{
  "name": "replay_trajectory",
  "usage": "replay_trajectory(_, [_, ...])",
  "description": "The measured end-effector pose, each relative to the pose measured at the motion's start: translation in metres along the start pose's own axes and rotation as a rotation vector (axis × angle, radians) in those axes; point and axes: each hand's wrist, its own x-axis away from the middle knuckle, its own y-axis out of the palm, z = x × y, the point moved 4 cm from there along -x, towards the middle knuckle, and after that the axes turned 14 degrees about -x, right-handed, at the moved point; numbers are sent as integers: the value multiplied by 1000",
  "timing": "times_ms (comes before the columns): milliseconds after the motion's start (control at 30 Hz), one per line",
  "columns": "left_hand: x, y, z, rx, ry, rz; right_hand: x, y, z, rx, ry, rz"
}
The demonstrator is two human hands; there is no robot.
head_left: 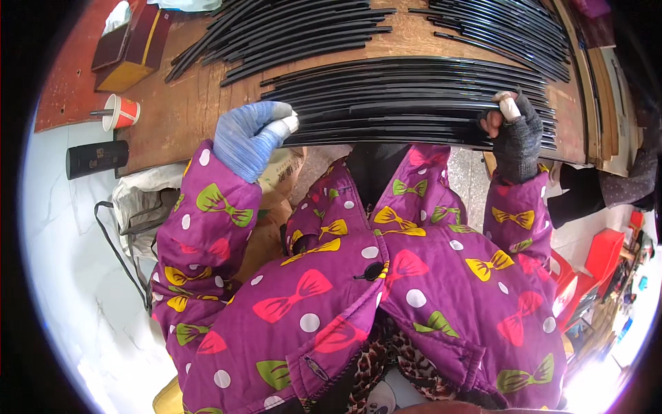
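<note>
Several long, thin, glossy black strips (407, 77) lie side by side across the near part of the wooden table. My left hand (254, 136), in a blue knit glove with whitish fingertips, is closed in a pinch on a black strip (386, 131) at its left end. Toward the strip's other end, my right hand (518, 138) has its fingers curled around it. That hand wears a dark fingerless glove, and one finger has a white wrap. The strip runs level between both hands, just along the table's near edge. Its exact ends are hidden by my fingers.
More black strips lie in a far-left pile (296, 34) and a far-right pile (496, 31). A tissue box (131, 48), a paper cup (123, 112) and a black cylinder (96, 159) are at the left. A red chair (596, 265) stands at lower right.
</note>
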Motion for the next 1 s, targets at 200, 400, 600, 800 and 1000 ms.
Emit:
replay_trajectory(200, [0,1,4,-45,82,-30,1,-3,1,49,-10,-27])
replay_trajectory(400, [2,0,10,-90,115,0,2,-6,3,44,27,-9])
replay_trajectory(600, [4,-1,17,-319,384,120,4,-4,0,-24,13,17])
replay_trajectory(800, [-1,4,1,-65,-65,-147,5,3,-7,82,-79,21])
replay_trajectory(1000, [-4,-1,-12,-73,-228,-328,8,9,-10,285,-49,96])
